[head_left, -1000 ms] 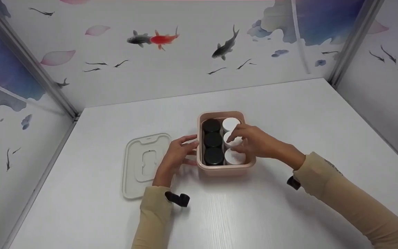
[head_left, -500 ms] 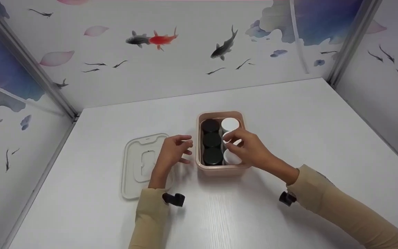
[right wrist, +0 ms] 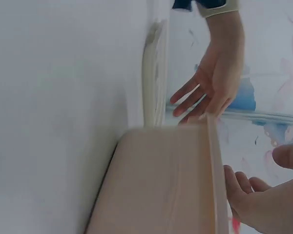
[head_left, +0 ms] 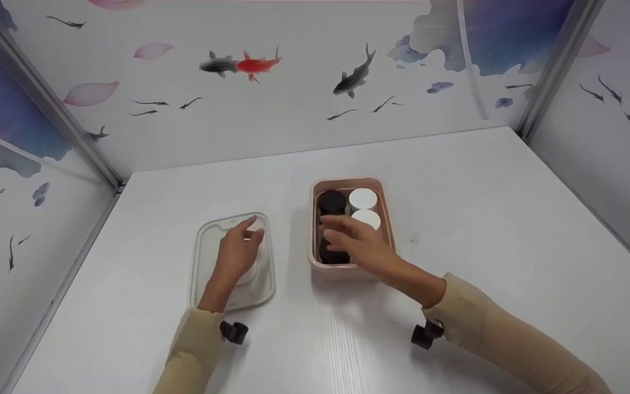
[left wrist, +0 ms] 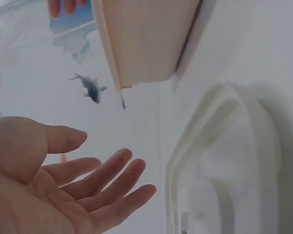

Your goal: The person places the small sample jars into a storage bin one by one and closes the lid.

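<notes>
My left hand (head_left: 237, 253) hovers over the pale lid (head_left: 200, 276), fingers relaxed and holding nothing, as the left wrist view also shows. To its right stands a pink storage box (head_left: 348, 271) with black-topped jars (head_left: 332, 201) on its left side and white-topped jars (head_left: 363, 199) on its right. Over the box's near part is my right hand (head_left: 367, 249), fingers loosely extended with nothing between them. It covers some of the nearer jars. In the right wrist view the box's outer wall (right wrist: 156, 180) stands below that hand.
The white table (head_left: 304, 339) is bounded by printed panels with fish, the back panel (head_left: 293, 120) among them. Metal frame posts (head_left: 547, 82) rise at the corners. Each sleeve carries a black wrist mount (head_left: 234, 332).
My left hand has let go of the box's left side and moved left over the lid. My right hand has come off the white-topped jars and shifted left and nearer.
</notes>
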Motion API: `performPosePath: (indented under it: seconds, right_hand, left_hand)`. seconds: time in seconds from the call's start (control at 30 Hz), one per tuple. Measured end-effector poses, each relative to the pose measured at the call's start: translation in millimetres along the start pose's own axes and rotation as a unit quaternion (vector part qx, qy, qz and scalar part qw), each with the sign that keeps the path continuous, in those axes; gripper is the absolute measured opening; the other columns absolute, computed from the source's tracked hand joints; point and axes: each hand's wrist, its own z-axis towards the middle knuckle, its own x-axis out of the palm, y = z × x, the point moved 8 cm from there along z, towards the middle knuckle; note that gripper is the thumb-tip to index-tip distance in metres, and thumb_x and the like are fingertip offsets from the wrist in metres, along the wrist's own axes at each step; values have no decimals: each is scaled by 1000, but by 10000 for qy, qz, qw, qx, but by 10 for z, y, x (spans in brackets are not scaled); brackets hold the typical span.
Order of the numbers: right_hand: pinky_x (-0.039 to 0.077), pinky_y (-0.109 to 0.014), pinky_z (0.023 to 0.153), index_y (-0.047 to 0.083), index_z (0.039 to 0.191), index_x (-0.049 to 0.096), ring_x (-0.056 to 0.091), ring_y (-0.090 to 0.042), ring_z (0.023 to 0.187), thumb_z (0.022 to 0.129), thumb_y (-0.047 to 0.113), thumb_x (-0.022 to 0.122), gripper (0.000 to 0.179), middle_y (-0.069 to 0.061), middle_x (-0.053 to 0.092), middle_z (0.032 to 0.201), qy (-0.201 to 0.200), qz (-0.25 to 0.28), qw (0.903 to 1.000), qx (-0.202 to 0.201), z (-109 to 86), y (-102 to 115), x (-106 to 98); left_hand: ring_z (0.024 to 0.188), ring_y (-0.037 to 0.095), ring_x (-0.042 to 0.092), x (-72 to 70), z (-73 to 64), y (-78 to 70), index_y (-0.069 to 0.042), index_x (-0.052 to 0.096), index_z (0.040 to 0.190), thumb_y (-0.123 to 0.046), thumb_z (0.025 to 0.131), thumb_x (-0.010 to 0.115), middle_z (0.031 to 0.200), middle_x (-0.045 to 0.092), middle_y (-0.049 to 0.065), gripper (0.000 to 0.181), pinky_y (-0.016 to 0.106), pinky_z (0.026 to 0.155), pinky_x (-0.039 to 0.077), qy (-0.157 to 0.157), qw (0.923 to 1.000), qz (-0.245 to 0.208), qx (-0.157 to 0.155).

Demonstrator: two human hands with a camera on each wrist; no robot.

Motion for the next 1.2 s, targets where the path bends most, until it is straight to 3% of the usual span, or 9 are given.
performPosePath:
  seconds: [0.13, 0.33, 0.53, 0.7, 0.83, 0.93, 1.03, 1.2]
  right_hand:
    - [46, -44, 112, 5, 152, 39, 49, -34, 140, 104, 30, 49, 55, -18, 48, 152, 259, 1175, 9904, 682, -2, 8, 291]
    - [43, -43, 116, 3, 155, 31, 41, -35, 146, 104, 28, 48, 59, -20, 41, 156, 410, 1822, 9791, 802, 52, 28, 625]
    - [36, -47, 121, -1, 156, 25, 31, -39, 150, 104, 28, 47, 64, -22, 34, 159, 758, 2267, 9652, 1063, 48, -56, 941]
    - [32, -48, 122, -1, 156, 26, 25, -38, 152, 103, 34, 48, 67, -20, 25, 164, 868, 1875, 9692, 1340, 34, -208, 1146]
    - [29, -50, 123, -3, 156, 26, 26, -37, 152, 103, 36, 48, 69, -20, 25, 164, 657, 1530, 9715, 1687, 70, -379, 1209]
    - [28, -51, 124, -4, 156, 24, 27, -38, 152, 103, 35, 47, 69, -20, 22, 165, 543, 1467, 9700, 1861, 108, -482, 1238]
    - [29, -50, 124, -5, 156, 21, 28, -40, 151, 103, 33, 48, 71, -21, 21, 166, 476, 1627, 9672, 1890, 155, -533, 1269]
    - [30, -50, 123, -7, 156, 20, 31, -40, 150, 101, 28, 50, 72, -22, 19, 166, 348, 1858, 9645, 1846, 200, -557, 1269]
  left_hand:
    - [124, 40, 61, -102, -98, 188, -2, 41, 151, -20, 105, 52, 129, 65, 25, 51, 51, 101, 52, -218, 9995, 204, 61]
    - [134, 47, 48, -322, -191, 415, 4, 35, 152, -18, 105, 50, 140, 53, 32, 54, 58, 111, 42, -433, 9976, 542, 75]
    - [140, 56, 34, -419, -228, 723, 14, 28, 150, -16, 104, 48, 146, 36, 43, 59, 63, 116, 33, -297, 9948, 869, -429]
    - [140, 59, 31, -451, -251, 938, 16, 20, 152, -22, 104, 45, 148, 29, 45, 66, 68, 112, 35, -84, 9890, 944, -1132]
    - [139, 61, 27, -490, -259, 994, 18, 12, 152, -26, 104, 43, 148, 25, 47, 72, 67, 113, 34, 62, 9854, 813, -1492]
    - [139, 59, 31, -524, -265, 1017, 19, 10, 151, -27, 104, 40, 147, 29, 46, 72, 63, 114, 35, 164, 9847, 565, -1639]
    - [141, 53, 35, -553, -278, 1070, 16, 9, 153, -28, 105, 38, 149, 34, 42, 71, 59, 117, 34, 279, 9816, 136, -1886]
    - [144, 46, 35, -607, -312, 1165, 11, 14, 155, -32, 107, 33, 156, 28, 35, 67, 53, 119, 36, 383, 9711, -632, -2271]
